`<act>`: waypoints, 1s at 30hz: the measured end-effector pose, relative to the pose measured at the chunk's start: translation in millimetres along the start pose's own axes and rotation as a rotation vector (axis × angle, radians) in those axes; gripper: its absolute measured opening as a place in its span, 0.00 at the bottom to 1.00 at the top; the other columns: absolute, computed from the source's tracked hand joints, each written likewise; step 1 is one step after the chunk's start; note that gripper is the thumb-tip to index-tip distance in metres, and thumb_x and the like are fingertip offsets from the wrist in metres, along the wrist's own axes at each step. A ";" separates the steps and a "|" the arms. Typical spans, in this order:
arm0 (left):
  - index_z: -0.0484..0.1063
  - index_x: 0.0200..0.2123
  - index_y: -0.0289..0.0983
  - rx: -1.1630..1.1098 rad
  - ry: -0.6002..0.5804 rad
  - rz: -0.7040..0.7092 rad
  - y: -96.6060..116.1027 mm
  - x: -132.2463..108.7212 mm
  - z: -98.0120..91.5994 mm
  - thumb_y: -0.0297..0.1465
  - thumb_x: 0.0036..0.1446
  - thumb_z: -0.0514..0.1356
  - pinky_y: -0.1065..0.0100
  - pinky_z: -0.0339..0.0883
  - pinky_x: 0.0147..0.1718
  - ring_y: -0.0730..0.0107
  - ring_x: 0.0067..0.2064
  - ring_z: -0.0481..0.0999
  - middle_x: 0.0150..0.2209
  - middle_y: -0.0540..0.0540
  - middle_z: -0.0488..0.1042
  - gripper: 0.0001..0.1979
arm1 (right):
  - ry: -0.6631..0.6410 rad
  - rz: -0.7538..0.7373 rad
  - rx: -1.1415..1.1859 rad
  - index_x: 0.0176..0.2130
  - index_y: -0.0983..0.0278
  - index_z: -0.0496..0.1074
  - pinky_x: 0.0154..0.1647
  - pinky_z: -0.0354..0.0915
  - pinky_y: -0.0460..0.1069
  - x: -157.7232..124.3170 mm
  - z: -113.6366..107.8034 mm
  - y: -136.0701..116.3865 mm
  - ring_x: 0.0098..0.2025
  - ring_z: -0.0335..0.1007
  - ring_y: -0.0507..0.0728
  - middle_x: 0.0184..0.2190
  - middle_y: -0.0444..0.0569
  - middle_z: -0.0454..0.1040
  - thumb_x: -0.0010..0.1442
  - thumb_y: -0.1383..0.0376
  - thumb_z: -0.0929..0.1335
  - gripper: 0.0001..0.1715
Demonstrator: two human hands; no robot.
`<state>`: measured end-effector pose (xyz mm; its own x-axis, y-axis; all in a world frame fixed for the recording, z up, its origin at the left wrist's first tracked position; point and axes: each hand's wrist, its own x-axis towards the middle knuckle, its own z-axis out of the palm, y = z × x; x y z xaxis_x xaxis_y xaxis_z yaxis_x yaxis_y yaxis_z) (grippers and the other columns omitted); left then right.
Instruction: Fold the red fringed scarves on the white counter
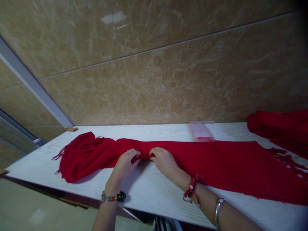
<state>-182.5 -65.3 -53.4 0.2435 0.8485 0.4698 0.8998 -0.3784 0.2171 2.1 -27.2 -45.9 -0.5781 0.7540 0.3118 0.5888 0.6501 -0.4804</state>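
A long red scarf (231,163) with fringed ends stretches across the white table. Its right part lies flat, while the left end is bunched into loose folds. Near the middle, my left hand (126,162) pinches the scarf's front edge between thumb and fingers. A short way to the right, my right hand (165,162) grips the same edge, closed as well. Between the two hands the edge is gathered into a narrow fold, raised a little off the table. The fingertips partly hide the cloth they hold.
More folded red cloth (279,128) is piled at the back right. A small pinkish, blurred-out item (201,131) sits behind the scarf, close to the marbled tile wall (168,80). The white table (149,192) ends in a front edge below my hands.
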 end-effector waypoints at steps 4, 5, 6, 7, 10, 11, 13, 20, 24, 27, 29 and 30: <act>0.70 0.33 0.37 0.022 0.078 -0.011 -1.7 -3.9 -2.2 0.28 0.53 0.56 0.66 0.66 0.36 0.68 0.34 0.72 0.31 0.47 0.74 0.05 | 0.004 -0.011 -0.007 0.34 0.65 0.71 0.38 0.58 0.45 0.3 -0.3 2.0 0.37 0.64 0.53 0.34 0.47 0.70 0.56 0.70 0.64 0.06; 0.71 0.34 0.37 0.016 0.087 -0.014 -2.1 -5.0 -2.4 0.29 0.54 0.55 0.66 0.66 0.37 0.68 0.34 0.72 0.31 0.47 0.74 0.05 | -0.001 -0.015 -0.012 0.34 0.65 0.71 0.38 0.58 0.45 0.6 -0.2 2.0 0.37 0.64 0.53 0.34 0.48 0.70 0.56 0.70 0.64 0.06; 0.71 0.34 0.37 -0.002 0.089 -0.021 -2.8 -5.9 -2.6 0.29 0.55 0.54 0.66 0.66 0.37 0.68 0.34 0.73 0.31 0.47 0.75 0.06 | -0.006 -0.020 -0.012 0.33 0.65 0.71 0.38 0.58 0.45 0.8 -0.1 2.0 0.37 0.64 0.53 0.33 0.48 0.69 0.56 0.70 0.64 0.06; 0.71 0.35 0.37 -0.030 0.084 -0.031 -3.9 -6.6 -2.7 0.29 0.56 0.53 0.67 0.67 0.37 0.69 0.34 0.73 0.32 0.47 0.75 0.07 | -0.007 -0.024 -0.008 0.33 0.65 0.71 0.38 0.58 0.45 1.0 0.0 1.8 0.37 0.63 0.53 0.33 0.48 0.69 0.56 0.70 0.64 0.06; 0.69 0.39 0.38 -0.120 0.060 -0.065 -11.2 -7.2 -3.8 0.29 0.58 0.50 0.70 0.67 0.36 0.71 0.35 0.73 0.35 0.48 0.75 0.09 | 0.002 -0.040 0.031 0.33 0.66 0.71 0.38 0.58 0.44 1.3 1.2 1.6 0.37 0.63 0.52 0.33 0.47 0.69 0.56 0.71 0.64 0.05; 0.68 0.39 0.38 -0.126 0.055 -0.070 -14.5 -6.9 -4.9 0.28 0.58 0.49 0.70 0.67 0.36 0.72 0.35 0.73 0.35 0.48 0.75 0.10 | 0.005 -0.044 0.045 0.32 0.66 0.71 0.38 0.58 0.44 1.3 1.8 1.7 0.37 0.63 0.52 0.33 0.47 0.69 0.56 0.71 0.64 0.05; 0.68 0.38 0.37 -0.089 0.053 -0.052 -20.4 -6.0 -8.9 0.27 0.58 0.48 0.69 0.66 0.37 0.72 0.36 0.72 0.35 0.48 0.74 0.10 | 0.007 -0.045 0.062 0.32 0.66 0.70 0.38 0.58 0.44 1.2 3.2 2.2 0.37 0.63 0.52 0.32 0.47 0.69 0.56 0.71 0.64 0.04; 0.65 0.44 0.38 0.009 -0.108 0.083 -2.1 -2.2 -16.8 0.28 0.53 0.54 0.64 0.63 0.43 0.67 0.44 0.68 0.42 0.45 0.69 0.13 | -0.019 -0.013 0.052 0.33 0.64 0.70 0.37 0.59 0.44 2.7 3.6 3.3 0.36 0.65 0.52 0.33 0.46 0.68 0.56 0.71 0.64 0.06; 0.64 0.47 0.39 0.107 -0.139 0.013 5.7 -1.7 -4.9 0.26 0.49 0.57 0.62 0.65 0.40 0.64 0.40 0.70 0.40 0.45 0.71 0.19 | -0.034 -0.054 0.071 0.35 0.64 0.71 0.40 0.60 0.44 0.6 0.3 3.1 0.37 0.66 0.52 0.34 0.47 0.70 0.54 0.72 0.64 0.08; 0.70 0.36 0.38 0.086 -0.212 0.036 0.5 -6.2 -8.8 0.21 0.48 0.54 0.68 0.65 0.39 0.68 0.38 0.70 0.36 0.46 0.70 0.12 | -0.114 -0.065 0.002 0.37 0.65 0.71 0.42 0.61 0.45 -11.9 -2.4 3.8 0.39 0.68 0.52 0.37 0.49 0.72 0.52 0.75 0.64 0.12; 0.70 0.34 0.37 0.029 -0.302 0.084 -1.0 -9.5 -18.2 0.23 0.48 0.56 0.69 0.65 0.40 0.69 0.39 0.70 0.37 0.46 0.69 0.09 | -0.177 -0.089 -0.119 0.38 0.67 0.72 0.44 0.62 0.47 -26.6 -2.6 4.4 0.42 0.68 0.54 0.39 0.52 0.73 0.52 0.78 0.62 0.16; 0.70 0.34 0.37 0.006 -0.343 0.108 0.3 -9.9 -23.1 0.25 0.49 0.56 0.69 0.64 0.41 0.69 0.39 0.69 0.38 0.46 0.69 0.07 | -0.202 -0.108 -0.194 0.39 0.68 0.72 0.44 0.62 0.48 -35.1 -1.9 4.7 0.43 0.68 0.56 0.41 0.55 0.72 0.52 0.79 0.61 0.18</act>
<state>-193.1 -82.4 -38.2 0.4439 0.8789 0.1748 0.8640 -0.4715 0.1766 26.3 -50.5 -57.5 -0.7326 0.6580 0.1742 0.6032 0.7462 -0.2818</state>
